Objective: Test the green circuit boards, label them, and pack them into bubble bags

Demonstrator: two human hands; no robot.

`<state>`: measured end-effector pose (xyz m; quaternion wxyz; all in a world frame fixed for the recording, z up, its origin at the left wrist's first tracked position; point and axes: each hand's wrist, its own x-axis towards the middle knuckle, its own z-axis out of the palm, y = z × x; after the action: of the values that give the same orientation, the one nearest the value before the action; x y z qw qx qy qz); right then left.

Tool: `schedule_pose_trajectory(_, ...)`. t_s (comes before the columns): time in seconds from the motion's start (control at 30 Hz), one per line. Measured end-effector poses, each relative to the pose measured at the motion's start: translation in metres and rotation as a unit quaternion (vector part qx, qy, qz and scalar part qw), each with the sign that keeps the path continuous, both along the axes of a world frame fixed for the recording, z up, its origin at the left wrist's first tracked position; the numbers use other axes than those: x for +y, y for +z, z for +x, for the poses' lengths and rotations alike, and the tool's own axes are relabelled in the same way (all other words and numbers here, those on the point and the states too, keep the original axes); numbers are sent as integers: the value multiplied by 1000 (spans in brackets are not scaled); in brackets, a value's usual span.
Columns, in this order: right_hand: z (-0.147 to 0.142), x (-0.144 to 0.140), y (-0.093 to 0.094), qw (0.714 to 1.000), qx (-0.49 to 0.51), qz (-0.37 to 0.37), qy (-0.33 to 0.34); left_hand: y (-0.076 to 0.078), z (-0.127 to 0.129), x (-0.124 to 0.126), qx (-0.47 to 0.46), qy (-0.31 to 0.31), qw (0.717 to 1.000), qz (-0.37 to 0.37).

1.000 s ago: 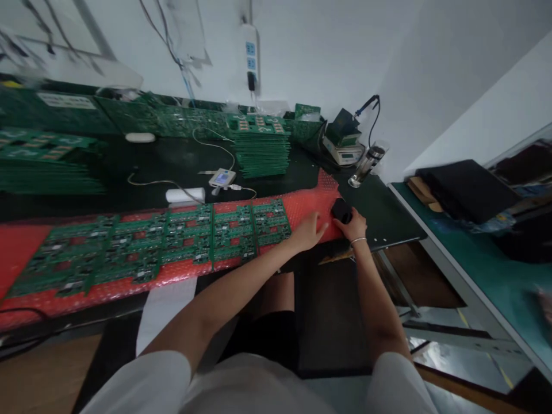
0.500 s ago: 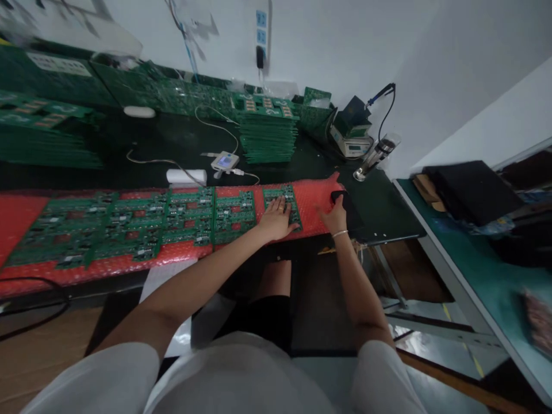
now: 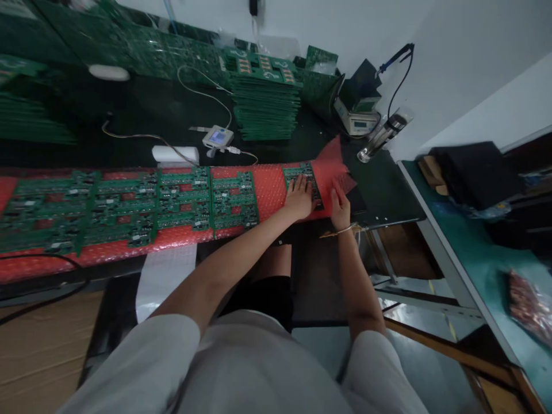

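Red bubble wrap carries a circuit board under the flat, open left hand; the right hand pinches the wrap's right end.

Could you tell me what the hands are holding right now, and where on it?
Left hand lies flat on the rightmost circuit board; right hand rests on the red bubble wrap edge; an actual grip cannot be told.

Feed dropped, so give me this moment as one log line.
left hand: flat on small green circuit board | right hand: on red bubble wrap sheet | bench: black mat
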<state>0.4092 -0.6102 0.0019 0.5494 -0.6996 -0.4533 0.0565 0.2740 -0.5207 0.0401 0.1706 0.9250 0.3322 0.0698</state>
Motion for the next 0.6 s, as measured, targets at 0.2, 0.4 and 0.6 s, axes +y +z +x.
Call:
schedule_pose_trajectory(0.2,-25,1,5,972,-179,-68,137,0,-43,8,-115,201,971,-54)
schedule_pose_trajectory(0.4,-32,3,-6,937,-271,-179,133,-10,-55,19,-205,211,937,-187)
schedule_pose_trajectory(0.6,-19,-5,0,922,-286,-225,132,-13,-47,13,-162,159,962,-154)
